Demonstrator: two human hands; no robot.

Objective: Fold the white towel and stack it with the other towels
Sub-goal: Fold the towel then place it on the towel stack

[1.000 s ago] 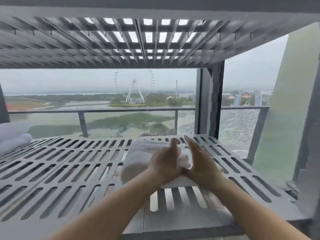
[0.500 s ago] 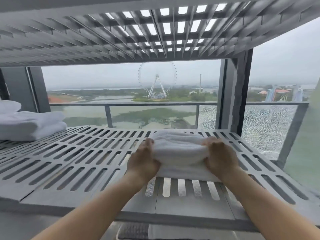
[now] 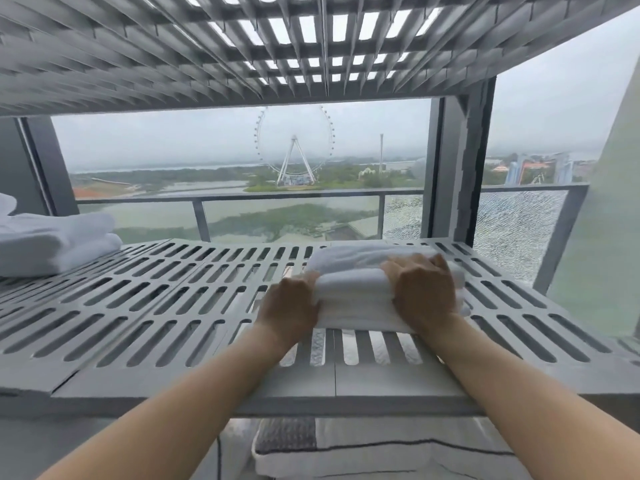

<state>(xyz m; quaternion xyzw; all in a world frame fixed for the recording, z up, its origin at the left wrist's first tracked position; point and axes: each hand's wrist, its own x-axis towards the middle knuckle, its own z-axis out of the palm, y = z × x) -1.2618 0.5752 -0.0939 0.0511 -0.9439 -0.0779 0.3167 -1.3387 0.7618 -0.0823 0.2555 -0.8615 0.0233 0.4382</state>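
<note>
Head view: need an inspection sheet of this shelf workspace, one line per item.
Surface: grey slotted shelf, flat, bearing towels at two spots.
Job's things: folded white towel lies right of centre on the shelf; stack of white towels sits at the far left, apart from it; not yet stacked.
Clutter: white cushion with a grey patch below the shelf's front edge.
Grippers: left hand holds the towel's left end; right hand grips its right part, fingers curled over the top.
Cables: nothing seen.
Surroundings: slotted upper shelf overhead; glass railing, a cracked pane at right, Ferris wheel beyond.
</note>
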